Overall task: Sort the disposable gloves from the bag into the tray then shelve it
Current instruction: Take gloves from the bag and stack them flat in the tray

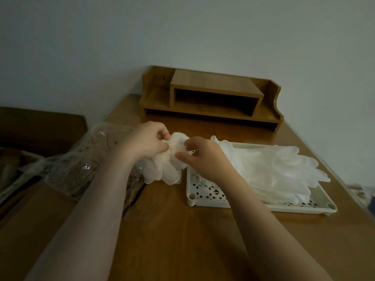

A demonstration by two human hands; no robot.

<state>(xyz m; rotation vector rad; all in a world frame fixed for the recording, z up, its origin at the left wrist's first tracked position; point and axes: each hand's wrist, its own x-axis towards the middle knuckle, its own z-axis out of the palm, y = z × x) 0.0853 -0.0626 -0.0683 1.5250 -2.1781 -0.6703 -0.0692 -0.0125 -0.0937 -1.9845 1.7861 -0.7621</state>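
A crumpled white disposable glove (166,169) hangs between my hands above the table, its cuff drooping down to the wood. My left hand (146,140) pinches its upper left part with curled fingers. My right hand (200,157) pinches it from the right with thumb and fingers. Just to the right lies a white perforated tray (205,195) with a flat pile of white gloves (274,167) in it, their fingers reaching over its right rim. A clear plastic bag (81,159) lies crumpled at the left, under my left forearm.
A small wooden desk shelf (213,98) with an open slot stands at the back of the wooden table (182,230), against the wall. A brown cardboard box (30,128) sits to the left of the table. The table's right edge runs close behind the tray.
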